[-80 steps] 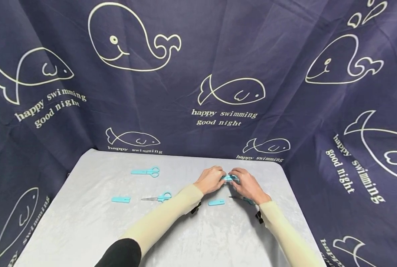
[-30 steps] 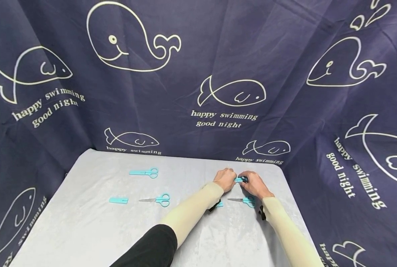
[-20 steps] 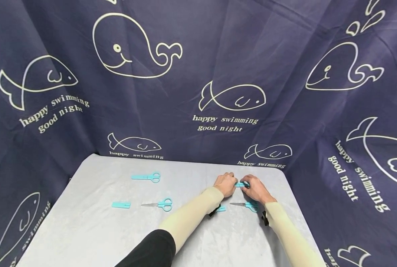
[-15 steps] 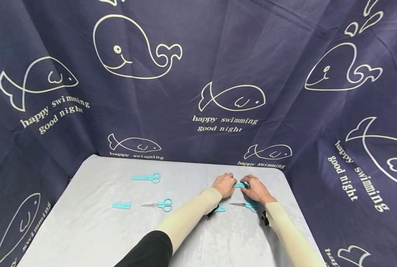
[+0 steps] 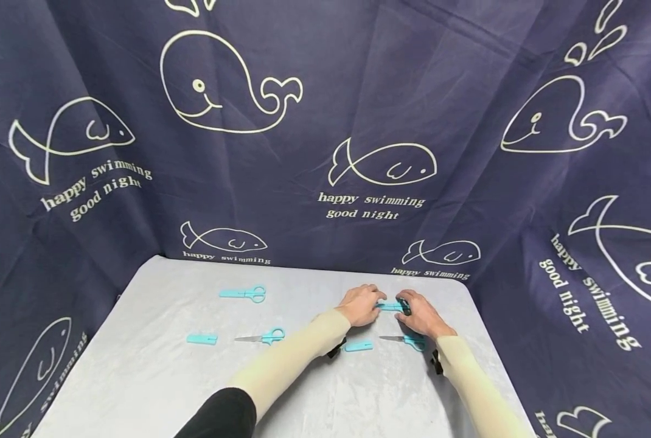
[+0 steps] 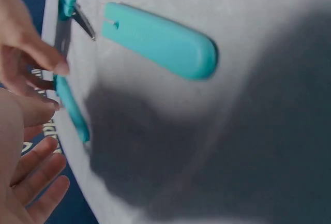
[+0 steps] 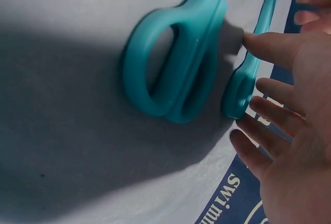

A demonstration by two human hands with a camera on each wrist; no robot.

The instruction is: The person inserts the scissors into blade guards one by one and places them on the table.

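Observation:
Sheathed turquoise scissors (image 5: 389,307) lie near the table's back right edge, between the two hands. My left hand (image 5: 361,304) is at the sheath end; in the left wrist view its fingers are straight and spread beside the sheath (image 6: 75,113). My right hand (image 5: 423,315) is at the loops, its loosely extended thumb and fingertips touching the handle (image 7: 241,90) in the right wrist view. Just in front lie unsheathed scissors (image 5: 415,342), partly under the right hand's shadow. To their left is a loose turquoise sheath (image 5: 359,346).
Farther left on the grey-white table (image 5: 156,377) lie another sheathed pair of scissors (image 5: 242,293), bare-bladed scissors (image 5: 258,338) and a loose sheath (image 5: 202,339). A dark blue curtain (image 5: 303,182) with fish drawings stands behind and at both sides.
My left hand has drawn back leftward, uncovering more of the sheathed scissors and the loose sheath in front. The right hand's grip on the loops has loosened. The head view has tilted slightly.

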